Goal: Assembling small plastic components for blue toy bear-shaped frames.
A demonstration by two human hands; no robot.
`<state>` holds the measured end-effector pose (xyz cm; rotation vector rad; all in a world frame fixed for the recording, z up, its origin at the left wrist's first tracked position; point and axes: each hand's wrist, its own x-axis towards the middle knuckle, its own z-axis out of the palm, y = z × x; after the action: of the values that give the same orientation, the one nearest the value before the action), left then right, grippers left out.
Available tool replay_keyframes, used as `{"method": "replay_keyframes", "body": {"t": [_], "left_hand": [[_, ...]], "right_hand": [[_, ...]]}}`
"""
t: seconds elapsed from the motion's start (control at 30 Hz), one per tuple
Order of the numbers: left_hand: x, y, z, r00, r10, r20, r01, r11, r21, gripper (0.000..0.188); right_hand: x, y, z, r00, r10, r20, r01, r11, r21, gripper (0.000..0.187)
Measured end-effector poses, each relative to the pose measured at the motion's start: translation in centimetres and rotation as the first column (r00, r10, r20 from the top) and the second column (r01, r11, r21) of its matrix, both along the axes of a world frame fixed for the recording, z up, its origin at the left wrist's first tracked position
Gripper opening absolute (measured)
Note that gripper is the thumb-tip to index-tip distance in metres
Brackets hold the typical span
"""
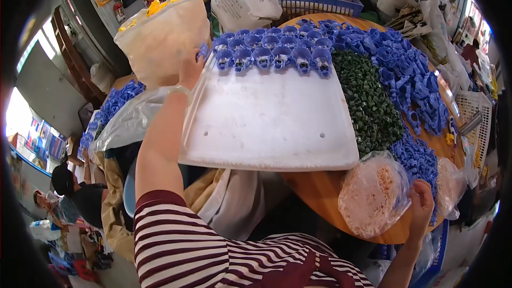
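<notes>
My left hand (pixel 191 69) reaches forward at the left edge of a white tray (pixel 266 112), its fingers closed on a blue plastic part (pixel 202 52). Rows of blue cup-shaped plastic parts (pixel 261 57) line the far end of this tray, some with small dark pieces inside. At the lower right, my right hand (pixel 421 198) is curled beside a heap of small blue plastic pieces (pixel 418 157). What its fingers hold, if anything, is hidden. Close by lies a clear plastic bag of small pale orange pieces (pixel 373 194).
A round wooden table (pixel 314 208) bears piles of dark green pieces (pixel 368 101) and larger blue parts (pixel 410 74). A big pale sack (pixel 160 48) with yellow parts stands at the far left. Behind the table sits a blue basket (pixel 320 6). Another person (pixel 80 194) is at the left.
</notes>
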<state>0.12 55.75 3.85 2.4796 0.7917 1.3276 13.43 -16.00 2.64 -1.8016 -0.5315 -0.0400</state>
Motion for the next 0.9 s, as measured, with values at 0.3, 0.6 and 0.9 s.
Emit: {"method": "replay_keyframes", "body": {"t": [0.3, 0.6, 0.9], "left_hand": [[0.9, 0.1, -0.7, 0.928, -0.038, -0.370, 0.137, 0.959, 0.246, 0.029], [-0.3, 0.6, -1.1, 0.914, -0.056, -0.402, 0.153, 0.965, 0.214, 0.028], [1.0, -0.7, -1.3, 0.903, -0.124, -0.411, 0.252, 0.928, 0.276, 0.027]], "right_hand": [[-0.6, 1.2, -0.1, 0.998, -0.061, 0.029, 0.062, 0.997, -0.050, 0.016], [-2.2, 2.4, 0.7, 0.999, -0.031, 0.022, 0.031, 0.999, -0.043, 0.013], [-2.5, 1.5, 0.2, 0.999, -0.033, 0.021, 0.035, 0.998, -0.059, 0.012]]}}
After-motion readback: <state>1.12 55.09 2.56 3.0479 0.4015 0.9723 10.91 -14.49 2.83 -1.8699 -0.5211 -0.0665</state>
